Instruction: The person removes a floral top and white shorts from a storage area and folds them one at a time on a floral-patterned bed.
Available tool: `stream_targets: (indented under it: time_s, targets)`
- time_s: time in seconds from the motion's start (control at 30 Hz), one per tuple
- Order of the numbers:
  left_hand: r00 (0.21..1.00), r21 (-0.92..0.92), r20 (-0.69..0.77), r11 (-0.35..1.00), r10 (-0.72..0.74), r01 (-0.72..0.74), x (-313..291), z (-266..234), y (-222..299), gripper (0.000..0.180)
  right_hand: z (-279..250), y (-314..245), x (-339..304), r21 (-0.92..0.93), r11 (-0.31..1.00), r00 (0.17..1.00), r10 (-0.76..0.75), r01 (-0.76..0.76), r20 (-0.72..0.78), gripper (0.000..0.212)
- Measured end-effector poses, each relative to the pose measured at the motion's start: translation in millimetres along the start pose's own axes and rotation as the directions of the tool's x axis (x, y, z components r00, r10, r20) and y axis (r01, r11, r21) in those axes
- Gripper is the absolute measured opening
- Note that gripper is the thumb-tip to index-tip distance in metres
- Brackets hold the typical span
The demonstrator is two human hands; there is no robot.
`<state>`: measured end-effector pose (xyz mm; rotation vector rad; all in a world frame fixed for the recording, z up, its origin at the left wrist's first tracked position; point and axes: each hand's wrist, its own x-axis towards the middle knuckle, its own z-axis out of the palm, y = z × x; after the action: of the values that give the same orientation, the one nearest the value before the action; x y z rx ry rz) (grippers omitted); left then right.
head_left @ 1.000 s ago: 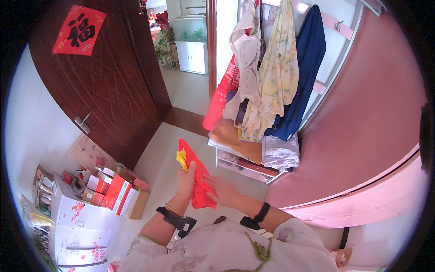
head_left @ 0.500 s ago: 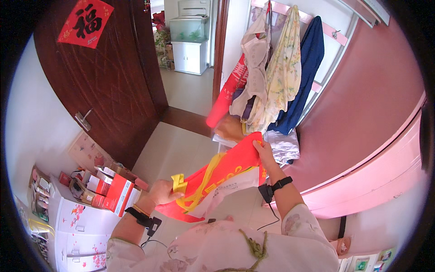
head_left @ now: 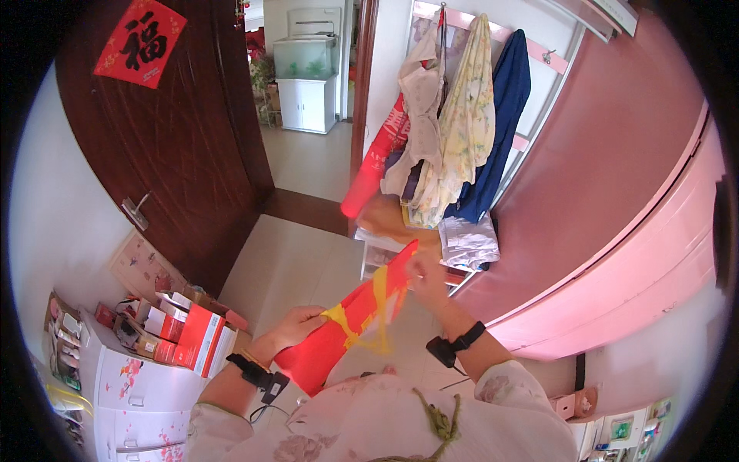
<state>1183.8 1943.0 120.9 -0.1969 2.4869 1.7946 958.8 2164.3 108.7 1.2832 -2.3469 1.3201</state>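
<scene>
Stretched in front of my body is a red cloth bag [head_left: 327, 350] with yellow straps [head_left: 358, 319], now folded narrower. My left hand [head_left: 296, 327] is closed on its lower left end, beside a yellow strap. At its upper right end, my right hand [head_left: 428, 276] is curled against the cloth edge, its fingers partly blurred. One yellow strap hangs loose between the hands. Black bands with small devices [head_left: 265, 379] are on both wrists.
A dark wooden door [head_left: 165, 146] stands open at the left. Clothes [head_left: 462, 131] hang from hooks ahead, above a low shelf with a folded white cloth [head_left: 468, 242]. Boxes [head_left: 202, 335] crowd a white cabinet [head_left: 115, 393] at the left; a pink panel [head_left: 600, 192] rises at the right.
The bag has gone from spread out to folded and narrower, its printed white part turned out of sight. My right hand has moved left and down, nearer my left hand.
</scene>
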Motion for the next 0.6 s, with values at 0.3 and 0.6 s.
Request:
stream_targets:
  time_s: [0.3,0.6]
  targets:
    - [0.978,0.264,-0.182,0.963,0.102,-0.052,-12.4,5.0,0.2,0.016,46.3,-89.2,-27.6,0.059,0.926,0.781,-0.348,0.373,0.519,0.035]
    - [0.85,0.612,-0.526,0.683,-0.024,0.399,-20.2,-30.6,-55.9,0.02,56.6,-101.1,-53.6,-0.047,0.797,0.452,-0.292,0.602,0.843,0.013]
